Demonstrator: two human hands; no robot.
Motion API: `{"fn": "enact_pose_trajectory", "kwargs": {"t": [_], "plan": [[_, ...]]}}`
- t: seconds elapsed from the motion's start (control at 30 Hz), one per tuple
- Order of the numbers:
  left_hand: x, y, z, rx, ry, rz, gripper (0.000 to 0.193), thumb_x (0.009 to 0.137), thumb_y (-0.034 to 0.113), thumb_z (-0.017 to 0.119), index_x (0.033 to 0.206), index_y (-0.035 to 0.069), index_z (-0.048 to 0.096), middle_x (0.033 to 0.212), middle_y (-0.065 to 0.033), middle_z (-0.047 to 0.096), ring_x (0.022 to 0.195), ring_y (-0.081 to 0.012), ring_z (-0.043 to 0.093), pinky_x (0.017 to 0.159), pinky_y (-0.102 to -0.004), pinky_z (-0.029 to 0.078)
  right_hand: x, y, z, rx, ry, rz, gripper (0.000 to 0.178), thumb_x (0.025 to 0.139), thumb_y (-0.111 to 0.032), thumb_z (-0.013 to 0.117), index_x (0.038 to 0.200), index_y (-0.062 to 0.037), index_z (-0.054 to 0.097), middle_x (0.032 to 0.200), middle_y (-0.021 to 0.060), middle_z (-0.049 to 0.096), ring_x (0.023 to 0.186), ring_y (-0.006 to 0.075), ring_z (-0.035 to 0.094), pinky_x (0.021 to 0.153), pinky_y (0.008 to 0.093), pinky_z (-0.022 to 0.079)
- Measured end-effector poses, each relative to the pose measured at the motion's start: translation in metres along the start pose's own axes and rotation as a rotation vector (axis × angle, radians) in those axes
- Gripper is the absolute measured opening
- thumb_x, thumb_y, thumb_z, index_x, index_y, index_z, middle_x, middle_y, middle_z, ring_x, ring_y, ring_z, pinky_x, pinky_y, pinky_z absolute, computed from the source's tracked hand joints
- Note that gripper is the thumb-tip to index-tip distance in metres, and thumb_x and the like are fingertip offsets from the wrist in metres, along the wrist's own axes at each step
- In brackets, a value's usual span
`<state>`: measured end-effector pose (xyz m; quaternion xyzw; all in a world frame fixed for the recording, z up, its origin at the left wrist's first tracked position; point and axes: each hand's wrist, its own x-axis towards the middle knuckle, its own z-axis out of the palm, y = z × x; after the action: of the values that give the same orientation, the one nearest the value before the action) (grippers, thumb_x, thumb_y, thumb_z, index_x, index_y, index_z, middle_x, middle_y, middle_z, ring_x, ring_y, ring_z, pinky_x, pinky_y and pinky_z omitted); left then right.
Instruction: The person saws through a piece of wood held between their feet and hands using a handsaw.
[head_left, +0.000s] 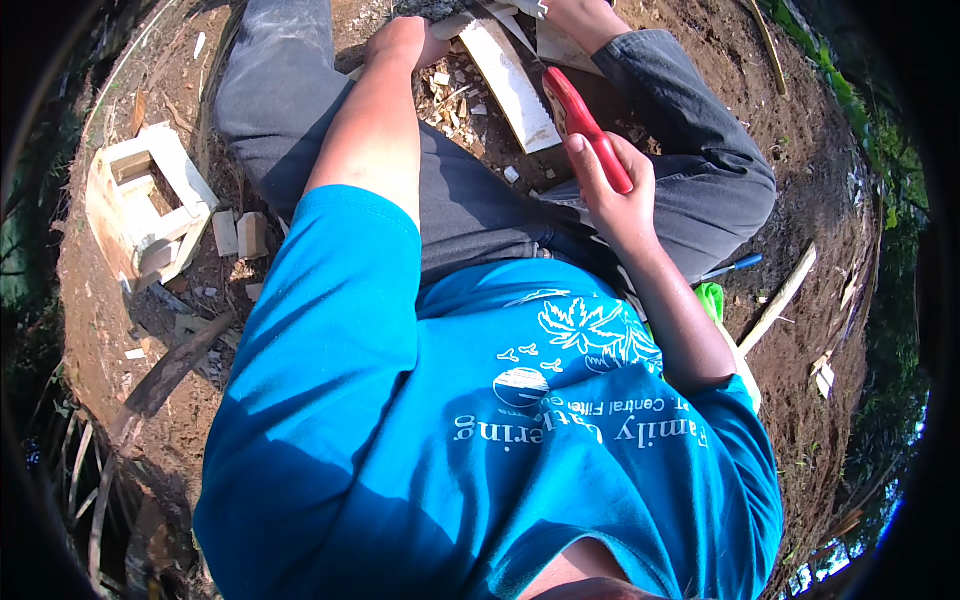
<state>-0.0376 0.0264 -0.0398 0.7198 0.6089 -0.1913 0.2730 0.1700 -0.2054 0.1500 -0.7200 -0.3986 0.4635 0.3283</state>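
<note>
My right hand (622, 190) is closed around a red, rounded tool handle (590, 130), thumb along its side. The handle's far end points up and left over my lap; I cannot make out a blade. Stretched forward past my leg, my left hand (400, 42) looks curled, by the upper end of a pale wooden board (510, 85). Whatever its fingers grip is hidden at this angle. The board slants between my legs, its lower end near the red handle. Wood chips (452, 105) lie beside it on the ground.
A pale wooden box (150, 205) with a square opening stands at my left, small wood blocks (240, 235) beside it. A rough branch (170, 380) lies nearer. On the right are a blue slender tool (735, 267), green cloth (711, 300) and a long stick (780, 298).
</note>
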Motion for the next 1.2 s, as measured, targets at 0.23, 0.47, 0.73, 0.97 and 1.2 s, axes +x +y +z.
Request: {"fn": "enact_pose_trajectory", "kwargs": {"t": [0.23, 0.47, 0.73, 0.97, 1.2], "plan": [[0.003, -0.002, 0.004, -0.007, 0.006, 0.033, 0.057, 0.088, 0.054, 0.070, 0.131, 0.016, 0.072, 0.131, -0.0128, 0.071, 0.120, -0.0315, 0.068, 0.101, -0.0466, 0.054, -0.013, -0.009, -0.019, 0.100, -0.005, 0.055, 0.038, 0.099, -0.038, 0.072, 0.085, -0.0035, 0.066, 0.065, -0.0029, 0.057, 0.057, 0.0049, 0.054, 0.052, 0.0235, 0.041], [0.001, -0.002, 0.005, -0.114, 0.060, 0.080, 0.055, 0.080, 0.044, 0.067, 0.128, 0.016, 0.071, 0.120, -0.0139, 0.074, 0.111, -0.0318, 0.071, 0.098, -0.0440, 0.054, -0.038, -0.016, -0.039, 0.321, 0.099, -0.179, 0.036, 0.103, -0.035, 0.065, 0.082, -0.0054, 0.060, 0.064, 0.0008, 0.057, 0.051, 0.0068, 0.051, 0.047, 0.0226, 0.037], [-0.003, -0.022, 0.002, -0.578, 0.157, 0.137, 0.051, 0.079, 0.040, 0.077, 0.111, 0.001, 0.072, 0.097, -0.0146, 0.074, 0.092, -0.0247, 0.072, 0.084, -0.0364, 0.055, -0.072, -0.068, -0.073, 0.505, 0.222, -0.462, 0.032, 0.106, -0.029, 0.059, 0.087, -0.0038, 0.056, 0.077, 0.0058, 0.055, 0.064, 0.0141, 0.055, 0.059, 0.0275, 0.046], [-0.075, 0.018, -0.042, -0.645, 0.162, 0.421, 0.071, 0.078, 0.056, 0.083, 0.115, -0.002, 0.070, 0.102, -0.0149, 0.075, 0.094, -0.0247, 0.073, 0.085, -0.0386, 0.055, -0.103, -0.105, -0.111, 0.626, 0.343, -0.607, 0.030, 0.107, -0.030, 0.061, 0.094, -0.0024, 0.060, 0.085, 0.0076, 0.060, 0.076, 0.0155, 0.059, 0.065, 0.0284, 0.050], [-0.058, 0.030, -0.016, -0.442, 0.234, 0.306, 0.087, 0.080, 0.057, 0.079, 0.137, -0.004, 0.054, 0.127, -0.0242, 0.068, 0.117, -0.0354, 0.068, 0.102, -0.0436, 0.052, -0.098, -0.166, -0.194, 0.693, 0.421, -0.784, 0.022, 0.106, -0.027, 0.061, 0.098, -0.0066, 0.057, 0.084, 0.0035, 0.056, 0.077, 0.0163, 0.054, 0.073, 0.0320, 0.047]]}}
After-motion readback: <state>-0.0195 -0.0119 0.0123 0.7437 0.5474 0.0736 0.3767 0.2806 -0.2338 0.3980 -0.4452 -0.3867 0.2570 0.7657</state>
